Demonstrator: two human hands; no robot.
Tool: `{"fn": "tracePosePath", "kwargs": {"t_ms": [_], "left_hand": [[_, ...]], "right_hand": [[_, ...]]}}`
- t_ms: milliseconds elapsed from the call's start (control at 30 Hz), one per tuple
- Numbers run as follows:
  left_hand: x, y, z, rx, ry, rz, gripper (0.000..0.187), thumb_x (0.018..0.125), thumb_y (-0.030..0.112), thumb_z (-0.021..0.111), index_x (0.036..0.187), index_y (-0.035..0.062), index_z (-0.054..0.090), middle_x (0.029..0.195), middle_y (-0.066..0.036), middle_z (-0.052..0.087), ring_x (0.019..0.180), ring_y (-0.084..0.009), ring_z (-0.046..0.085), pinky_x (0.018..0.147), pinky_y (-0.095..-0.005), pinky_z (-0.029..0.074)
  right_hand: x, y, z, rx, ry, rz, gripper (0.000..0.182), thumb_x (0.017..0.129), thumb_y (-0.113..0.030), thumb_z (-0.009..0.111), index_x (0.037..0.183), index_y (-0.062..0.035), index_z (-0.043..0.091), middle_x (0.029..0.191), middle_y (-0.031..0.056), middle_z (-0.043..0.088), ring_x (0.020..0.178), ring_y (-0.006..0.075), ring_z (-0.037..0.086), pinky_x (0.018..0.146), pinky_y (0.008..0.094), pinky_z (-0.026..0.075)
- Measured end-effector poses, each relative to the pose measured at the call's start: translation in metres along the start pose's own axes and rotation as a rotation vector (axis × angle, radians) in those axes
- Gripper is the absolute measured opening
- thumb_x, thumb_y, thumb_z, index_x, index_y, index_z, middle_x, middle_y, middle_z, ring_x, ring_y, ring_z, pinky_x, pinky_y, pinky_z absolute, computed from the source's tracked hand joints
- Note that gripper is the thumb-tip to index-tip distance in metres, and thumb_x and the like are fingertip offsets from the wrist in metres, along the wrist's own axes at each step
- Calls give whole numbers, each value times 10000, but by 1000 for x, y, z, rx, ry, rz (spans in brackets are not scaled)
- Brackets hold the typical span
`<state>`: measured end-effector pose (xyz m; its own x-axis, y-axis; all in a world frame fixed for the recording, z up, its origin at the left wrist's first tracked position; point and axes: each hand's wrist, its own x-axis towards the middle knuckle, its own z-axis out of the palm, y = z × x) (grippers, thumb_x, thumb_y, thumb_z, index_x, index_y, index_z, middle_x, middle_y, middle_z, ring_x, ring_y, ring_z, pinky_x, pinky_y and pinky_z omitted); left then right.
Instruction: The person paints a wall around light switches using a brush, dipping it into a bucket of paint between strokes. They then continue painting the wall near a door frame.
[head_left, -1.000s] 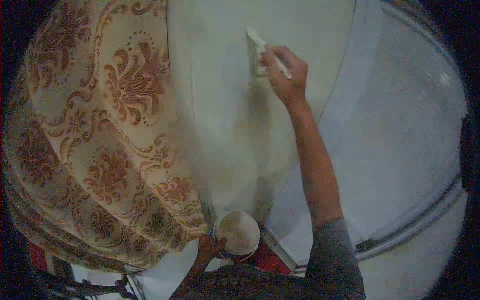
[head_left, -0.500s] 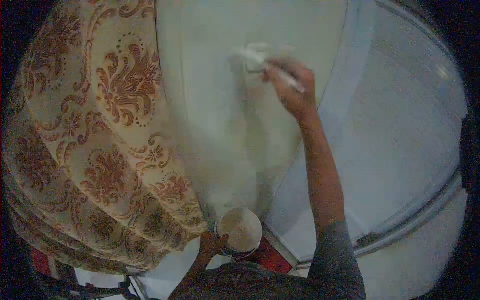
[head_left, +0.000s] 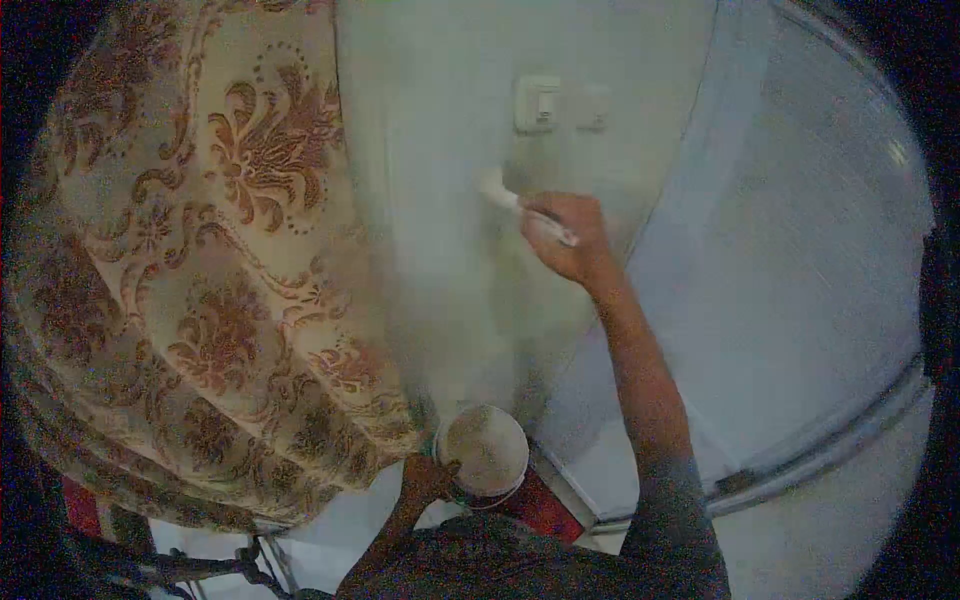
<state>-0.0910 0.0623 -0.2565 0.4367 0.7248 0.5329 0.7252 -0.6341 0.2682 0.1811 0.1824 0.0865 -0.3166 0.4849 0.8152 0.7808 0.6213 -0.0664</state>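
Observation:
My right hand [head_left: 568, 238] is closed around the handle of a paintbrush [head_left: 508, 194]. The pale bristle end points up and left against the light greenish wall [head_left: 435, 150]; whether it touches cannot be made out. Low in the view, my left hand [head_left: 428, 478] grips the left rim of a white bucket [head_left: 484, 452], its thumb over the edge. Something light coloured lies inside the bucket, too dim to name. A switch plate [head_left: 538, 104] is on the wall above my right hand, with a fainter small plate [head_left: 592, 108] beside it.
A cream curtain with brown floral patterns [head_left: 270, 150] hangs along the left. To the right stands a large pale panel [head_left: 790, 250] with a curved-looking frame. Red material [head_left: 545, 508] lies below the bucket, and a dark metal stand [head_left: 215, 568] is at lower left.
My right hand and the paintbrush have moved down the wall, away from the switch plate, which now shows fully. My left hand still holds the bucket. The view has shifted slightly.

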Motion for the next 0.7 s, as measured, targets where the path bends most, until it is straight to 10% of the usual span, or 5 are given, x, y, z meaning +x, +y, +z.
{"fn": "tracePosePath", "kwargs": {"t_ms": [67, 267, 467, 600, 700], "left_hand": [[12, -1, -7, -283, -551, -531, 446, 747, 427, 648, 570, 18, 622, 480, -149, 567, 531, -293, 605, 603, -393, 497], [13, -5, 8, -243, -602, -642, 475, 730, 459, 657, 629, -4, 628, 535, -145, 602, 502, -275, 611, 595, -401, 513], [30, 20, -39, -393, -418, -692, 511, 719, 316, 716, 1088, 17, 528, 665, -147, 642, 580, -247, 646, 592, -393, 531], [26, 12, -39, -225, -497, -619, 558, 726, 288, 712, 1158, 20, 482, 692, -150, 644, 582, -267, 644, 575, -381, 538], [23, 16, -54, -682, -158, -595, 537, 739, 305, 695, 1132, 0, 494, 785, -175, 649, 644, -288, 654, 598, -385, 541]], "right_hand": [[13, -23, -27, -73, 65, -35, 193, 750, -132, 631, 910, -25, 644, 746, 126, 648, 646, 235, 636, 594, 316, 488], [87, -26, -42, 82, 378, -277, 258, 717, -207, 669, 903, -32, 631, 817, 161, 640, 709, 320, 629, 634, 349, 499], [41, 0, -6, 26, 170, -272, 246, 724, -171, 656, 916, -21, 624, 801, 158, 634, 691, 297, 618, 637, 367, 481], [9, -9, -9, 56, -227, -49, 233, 724, -122, 651, 929, -11, 639, 831, 163, 651, 704, 260, 634, 666, 357, 489], [14, -18, -38, 4, -6, -196, 231, 735, -130, 646, 937, -18, 643, 812, 156, 658, 692, 257, 639, 662, 356, 494]]}}
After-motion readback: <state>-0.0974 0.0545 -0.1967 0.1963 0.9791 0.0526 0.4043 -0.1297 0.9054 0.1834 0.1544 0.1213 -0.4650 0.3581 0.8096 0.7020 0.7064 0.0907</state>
